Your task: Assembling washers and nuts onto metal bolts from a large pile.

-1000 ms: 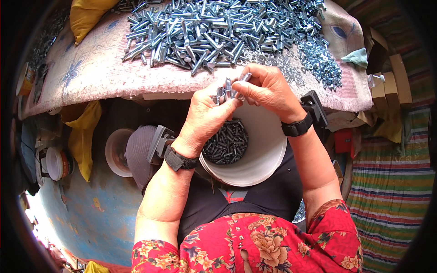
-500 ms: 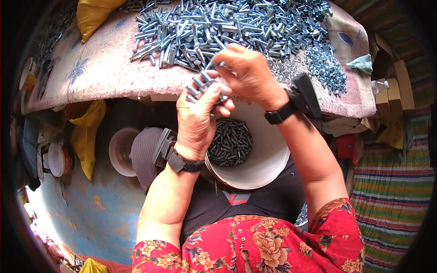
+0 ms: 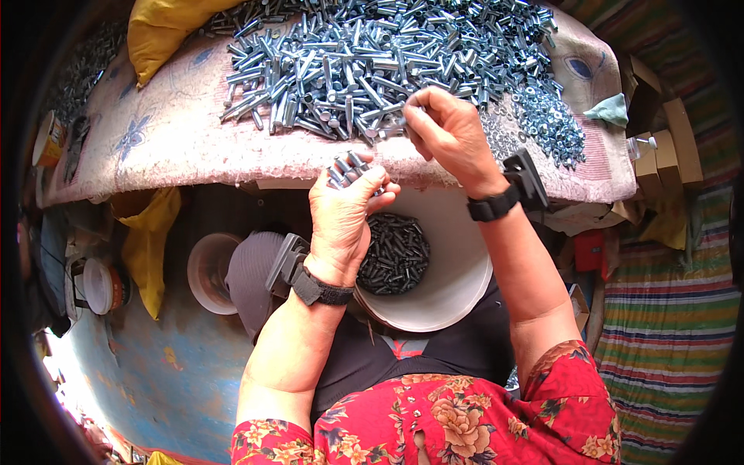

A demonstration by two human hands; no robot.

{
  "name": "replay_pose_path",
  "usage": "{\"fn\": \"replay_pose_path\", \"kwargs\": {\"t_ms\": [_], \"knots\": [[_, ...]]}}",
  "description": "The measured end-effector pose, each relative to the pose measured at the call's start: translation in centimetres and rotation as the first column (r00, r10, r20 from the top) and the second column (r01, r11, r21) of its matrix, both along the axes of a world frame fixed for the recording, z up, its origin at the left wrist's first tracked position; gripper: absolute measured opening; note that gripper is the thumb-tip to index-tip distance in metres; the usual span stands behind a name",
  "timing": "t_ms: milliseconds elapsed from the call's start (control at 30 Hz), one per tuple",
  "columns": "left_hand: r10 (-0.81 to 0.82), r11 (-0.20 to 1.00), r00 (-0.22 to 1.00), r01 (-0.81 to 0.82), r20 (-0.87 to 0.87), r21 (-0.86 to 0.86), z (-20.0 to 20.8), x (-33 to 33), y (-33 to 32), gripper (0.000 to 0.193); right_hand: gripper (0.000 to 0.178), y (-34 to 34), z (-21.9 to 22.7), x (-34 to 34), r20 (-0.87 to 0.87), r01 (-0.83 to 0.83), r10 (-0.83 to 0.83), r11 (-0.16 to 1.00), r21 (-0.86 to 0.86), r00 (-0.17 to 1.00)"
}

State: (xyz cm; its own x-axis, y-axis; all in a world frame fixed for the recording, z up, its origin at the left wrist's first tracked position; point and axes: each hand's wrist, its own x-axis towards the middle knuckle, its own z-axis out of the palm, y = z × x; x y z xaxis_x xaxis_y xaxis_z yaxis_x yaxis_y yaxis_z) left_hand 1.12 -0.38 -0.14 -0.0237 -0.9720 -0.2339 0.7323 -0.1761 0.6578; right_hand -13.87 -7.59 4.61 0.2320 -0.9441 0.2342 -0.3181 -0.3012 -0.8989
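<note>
My left hand (image 3: 342, 213) is closed around several short silver bolts (image 3: 349, 167), their ends sticking up between thumb and fingers. It hangs in front of the table edge, above the near side of a white bucket (image 3: 463, 267). Up and to the right, my right hand (image 3: 448, 139) pinches a small shiny metal piece (image 3: 393, 124), too blurred to name exactly. That hand is at the near edge of a big heap of silver bolts and sleeves (image 3: 372, 66), apart from my left hand. Dark bolts (image 3: 395, 256) lie inside the bucket.
A pale patterned cloth (image 3: 167, 132) covers the table. Loose nuts (image 3: 552, 124) and washers (image 3: 502, 132) lie right of the heap. A yellow bag (image 3: 159, 35) rests at the back left. Below are a plastic tub (image 3: 209, 271) and my grey-capped knee area; cardboard boxes (image 3: 673, 151) stand right.
My right hand has moved right and slightly down, away from my left hand. My left hand, with the bolts in it, has shifted slightly; the whole view has tilted a little.
</note>
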Motion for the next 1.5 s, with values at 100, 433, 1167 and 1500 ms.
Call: {"fn": "replay_pose_path", "kwargs": {"t_ms": [100,433,1167,1500], "knots": [[-0.051,0.998,0.999,0.051,-0.004,0.034,0.3,-0.6,-0.1,0.028,0.008,1.2,1.5,-1.3,-0.079,-0.2,0.21,0.973,0.118,0.974],[-0.006,1.0,1.0,0.007,-0.019,0.015,0.7,-0.3,-0.5,0.023,0.019,-3.7,1.2,0.8,-0.159,0.024,-0.07,0.961,-0.275,0.985],[-0.124,0.991,0.991,0.126,-0.046,0.035,0.9,-1.6,0.0,0.02,0.013,2.1,3.2,-5.1,-0.034,-0.168,0.17,0.984,0.055,0.985],[-0.158,0.987,0.984,0.159,-0.082,0.008,0.8,-2.1,0.3,0.02,0.011,3.3,5.1,-7.4,-0.121,-0.102,0.095,0.993,-0.051,0.988]]}}
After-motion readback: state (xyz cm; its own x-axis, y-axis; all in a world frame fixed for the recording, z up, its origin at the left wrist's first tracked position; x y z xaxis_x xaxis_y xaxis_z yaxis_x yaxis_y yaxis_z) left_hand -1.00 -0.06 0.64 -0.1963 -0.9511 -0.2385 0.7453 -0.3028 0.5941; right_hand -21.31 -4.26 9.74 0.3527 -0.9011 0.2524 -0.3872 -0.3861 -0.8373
